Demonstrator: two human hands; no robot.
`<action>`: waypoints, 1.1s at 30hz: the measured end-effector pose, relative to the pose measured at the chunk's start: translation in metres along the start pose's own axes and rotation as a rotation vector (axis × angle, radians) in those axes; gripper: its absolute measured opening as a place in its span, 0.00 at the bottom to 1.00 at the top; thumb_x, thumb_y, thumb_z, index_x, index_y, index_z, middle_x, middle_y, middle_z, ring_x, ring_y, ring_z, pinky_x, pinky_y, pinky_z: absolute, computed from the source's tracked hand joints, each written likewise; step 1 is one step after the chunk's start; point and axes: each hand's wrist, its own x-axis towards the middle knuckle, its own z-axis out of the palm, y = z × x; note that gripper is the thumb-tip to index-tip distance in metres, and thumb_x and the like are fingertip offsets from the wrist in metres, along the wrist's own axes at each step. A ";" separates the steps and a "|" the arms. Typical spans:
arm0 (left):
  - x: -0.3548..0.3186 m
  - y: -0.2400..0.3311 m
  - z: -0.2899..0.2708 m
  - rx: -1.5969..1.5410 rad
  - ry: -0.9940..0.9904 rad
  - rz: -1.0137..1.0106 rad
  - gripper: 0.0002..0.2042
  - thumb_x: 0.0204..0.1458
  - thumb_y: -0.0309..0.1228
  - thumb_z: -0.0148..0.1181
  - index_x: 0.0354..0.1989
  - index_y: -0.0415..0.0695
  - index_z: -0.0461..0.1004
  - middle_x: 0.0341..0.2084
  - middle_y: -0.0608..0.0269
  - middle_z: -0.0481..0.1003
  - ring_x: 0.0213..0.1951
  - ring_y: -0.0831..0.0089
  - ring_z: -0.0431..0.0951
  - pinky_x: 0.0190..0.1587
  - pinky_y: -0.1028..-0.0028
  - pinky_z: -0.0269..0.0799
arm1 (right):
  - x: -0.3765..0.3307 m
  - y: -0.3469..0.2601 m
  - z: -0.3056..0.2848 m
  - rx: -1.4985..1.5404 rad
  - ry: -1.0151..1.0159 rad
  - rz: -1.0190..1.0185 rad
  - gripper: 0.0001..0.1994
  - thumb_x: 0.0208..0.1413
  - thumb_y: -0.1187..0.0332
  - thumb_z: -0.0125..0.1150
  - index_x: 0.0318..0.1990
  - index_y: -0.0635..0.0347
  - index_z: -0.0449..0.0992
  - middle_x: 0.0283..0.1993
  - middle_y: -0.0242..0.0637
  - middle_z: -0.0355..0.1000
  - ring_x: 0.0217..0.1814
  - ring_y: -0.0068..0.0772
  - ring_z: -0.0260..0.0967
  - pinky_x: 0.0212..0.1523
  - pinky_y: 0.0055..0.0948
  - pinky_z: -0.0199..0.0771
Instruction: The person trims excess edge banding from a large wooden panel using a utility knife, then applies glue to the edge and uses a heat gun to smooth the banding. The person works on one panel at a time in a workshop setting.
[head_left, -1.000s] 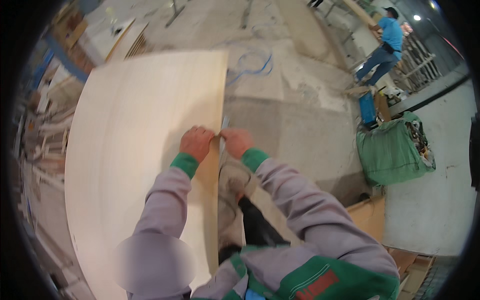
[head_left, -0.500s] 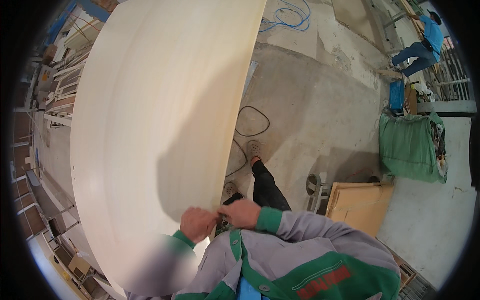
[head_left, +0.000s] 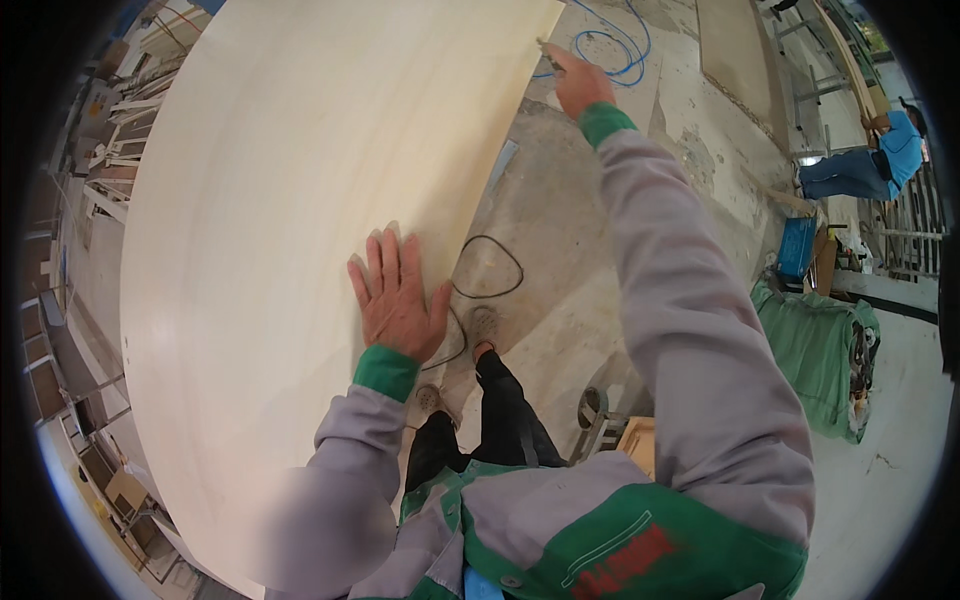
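A large pale wooden sheet (head_left: pixel 270 240) lies in front of me and to my left. My left hand (head_left: pixel 402 308) rests flat on it near its right edge, fingers spread and holding nothing. Far ahead, at the sheet's right edge, my right hand (head_left: pixel 583 85) is closed around a small, slim metallic tool (head_left: pixel 550 58). The tool's tip meets the sheet near its far right corner. Its exact kind is too small to make out.
A blue hose (head_left: pixel 625 60) lies coiled on the floor past my right hand, and a dark cable (head_left: pixel 522 270) loops beside the sheet. To the right are a green sack (head_left: pixel 815 350), a blue box (head_left: pixel 797 248) and a person (head_left: pixel 880 160) in blue. Timber strips are stacked at the left.
My hands were together near my body. The left has moved forward and spread flat on the sheet; the right arm has stretched far ahead along the edge. The person has shifted in view.
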 end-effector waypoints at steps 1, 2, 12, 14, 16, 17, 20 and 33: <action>-0.001 -0.004 -0.001 -0.097 -0.013 -0.047 0.32 0.63 0.42 0.46 0.72 0.37 0.52 0.73 0.42 0.49 0.75 0.45 0.43 0.74 0.45 0.29 | 0.000 -0.008 0.006 -0.067 -0.073 0.025 0.27 0.58 0.70 0.51 0.67 0.43 0.67 0.43 0.50 0.79 0.46 0.55 0.77 0.47 0.48 0.76; -0.001 -0.008 0.000 -0.183 0.036 -0.038 0.32 0.63 0.40 0.45 0.72 0.35 0.52 0.73 0.41 0.50 0.75 0.45 0.45 0.74 0.46 0.32 | -0.010 -0.023 0.009 -0.120 -0.089 0.014 0.30 0.57 0.72 0.51 0.69 0.44 0.65 0.42 0.51 0.79 0.45 0.55 0.77 0.46 0.49 0.76; -0.005 -0.023 0.001 -1.172 0.502 -0.213 0.30 0.61 0.32 0.40 0.70 0.26 0.51 0.71 0.39 0.54 0.72 0.52 0.53 0.74 0.60 0.46 | -0.192 -0.114 -0.003 -0.019 -0.373 -0.270 0.31 0.59 0.68 0.51 0.72 0.44 0.59 0.46 0.47 0.75 0.48 0.49 0.74 0.45 0.48 0.76; -0.003 -0.025 0.000 -1.251 0.495 -0.266 0.30 0.62 0.32 0.40 0.70 0.27 0.51 0.70 0.40 0.56 0.72 0.52 0.55 0.74 0.61 0.47 | -0.094 -0.064 0.002 -0.185 -0.242 -0.051 0.32 0.57 0.70 0.50 0.72 0.47 0.59 0.38 0.48 0.77 0.40 0.50 0.77 0.38 0.49 0.76; -0.001 -0.030 -0.002 -1.360 0.502 -0.332 0.29 0.63 0.33 0.40 0.70 0.28 0.52 0.69 0.40 0.57 0.71 0.53 0.56 0.73 0.61 0.48 | -0.059 -0.053 0.009 -0.254 -0.160 -0.127 0.30 0.59 0.70 0.48 0.72 0.45 0.60 0.35 0.49 0.77 0.36 0.51 0.77 0.34 0.49 0.77; -0.001 -0.034 -0.003 -1.418 0.502 -0.364 0.29 0.63 0.33 0.40 0.70 0.28 0.53 0.69 0.40 0.58 0.71 0.54 0.57 0.73 0.61 0.49 | -0.063 -0.064 0.011 -0.256 -0.130 -0.132 0.29 0.61 0.70 0.46 0.71 0.41 0.60 0.37 0.50 0.75 0.36 0.52 0.77 0.32 0.49 0.77; -0.018 -0.051 -0.008 -1.541 0.452 -0.443 0.28 0.65 0.34 0.40 0.70 0.30 0.54 0.67 0.41 0.60 0.70 0.55 0.59 0.73 0.62 0.51 | -0.203 -0.152 0.011 -0.391 -0.425 -0.310 0.30 0.59 0.69 0.52 0.71 0.49 0.60 0.48 0.50 0.77 0.40 0.50 0.78 0.38 0.47 0.78; -0.102 -0.064 -0.054 -0.436 -0.007 0.259 0.13 0.55 0.28 0.62 0.50 0.48 0.79 0.40 0.57 0.81 0.43 0.55 0.80 0.45 0.60 0.76 | -0.336 -0.246 -0.001 0.027 -0.248 -0.257 0.08 0.61 0.64 0.50 0.39 0.49 0.76 0.37 0.42 0.76 0.41 0.51 0.76 0.39 0.49 0.75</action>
